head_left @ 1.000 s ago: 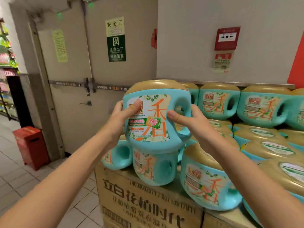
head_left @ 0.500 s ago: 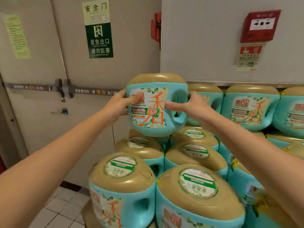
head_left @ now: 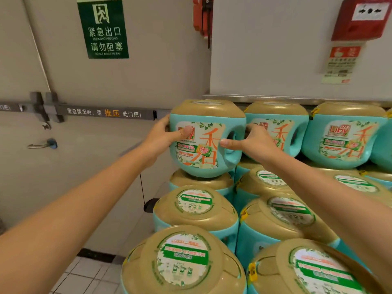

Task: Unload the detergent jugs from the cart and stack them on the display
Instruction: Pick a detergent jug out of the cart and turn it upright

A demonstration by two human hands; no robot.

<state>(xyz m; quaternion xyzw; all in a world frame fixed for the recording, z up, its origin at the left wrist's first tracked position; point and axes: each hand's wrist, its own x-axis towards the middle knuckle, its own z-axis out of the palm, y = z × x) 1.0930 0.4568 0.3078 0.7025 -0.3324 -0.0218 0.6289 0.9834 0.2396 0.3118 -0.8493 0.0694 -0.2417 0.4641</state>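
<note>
Both our arms reach straight ahead, our left hand (head_left: 160,137) and right hand (head_left: 253,143) clasping a teal detergent jug (head_left: 206,154) between them, thumbs laid across its label, fingers curled round its sides, as it rests on the stacked jugs (head_left: 195,206) below our wrists.

Both arms are extended forward, bare to the edge of the view. The left forearm (head_left: 84,198) enters from the lower left and rises toward the centre. The right forearm (head_left: 328,187) enters from the lower right and rises likewise. The left hand (head_left: 162,138) grips the left side of the jug (head_left: 209,153), with the thumb laid flat across its front and the fingers curled round its flank. The right hand (head_left: 257,143) holds the right side, thumb pointing left on the front face, fingers hidden behind. Both wrists are roughly level.
</note>
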